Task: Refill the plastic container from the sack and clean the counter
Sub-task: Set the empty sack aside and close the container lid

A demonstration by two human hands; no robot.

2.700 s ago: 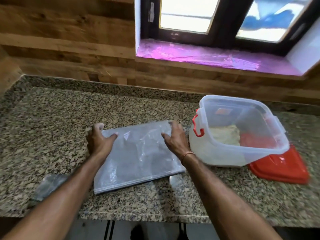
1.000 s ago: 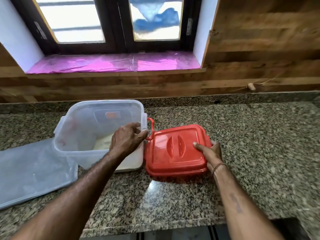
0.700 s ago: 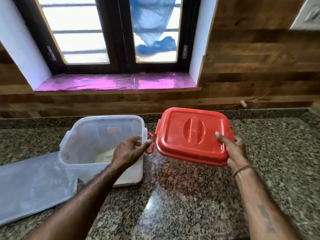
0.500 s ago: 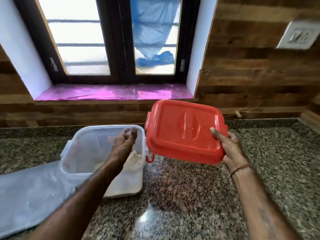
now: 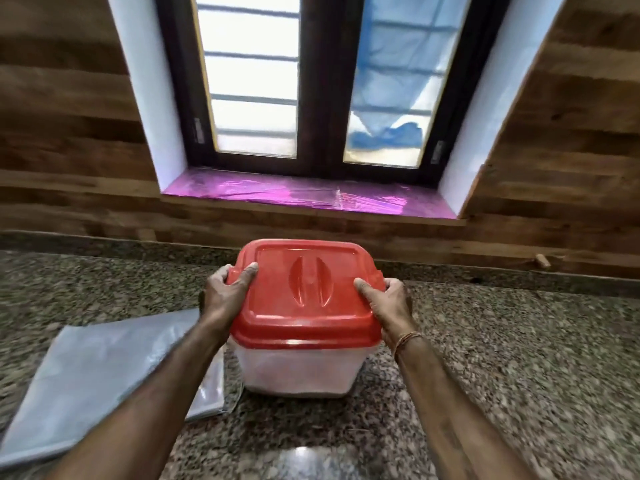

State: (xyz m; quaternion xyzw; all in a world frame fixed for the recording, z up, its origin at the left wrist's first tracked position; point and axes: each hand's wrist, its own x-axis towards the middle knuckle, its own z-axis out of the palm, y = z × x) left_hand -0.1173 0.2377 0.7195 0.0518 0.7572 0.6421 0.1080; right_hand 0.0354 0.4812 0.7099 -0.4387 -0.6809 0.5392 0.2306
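Wood-plank wall [image 5: 62, 116] across the back, dark-framed two-pane window [image 5: 311, 81] set in white reveals, blue sheet behind the right pane. Speckled granite bench [image 5: 519, 358] fills the lower half, glare patch at the near edge. Shiny pink foil covers the window sill [image 5: 294, 197]. Grey sack [image 5: 97, 372] lies flat on the bench, just left of the plastic container [image 5: 298, 370], which stands mid-bench with pale contents low inside. Red lid [image 5: 304, 292] sits on top of it. Left hand [image 5: 225, 296] and right hand [image 5: 388, 306] grip the lid's opposite sides, thumbs on top, fingers curled over the edges. Thread band [image 5: 408, 339] on the right wrist.
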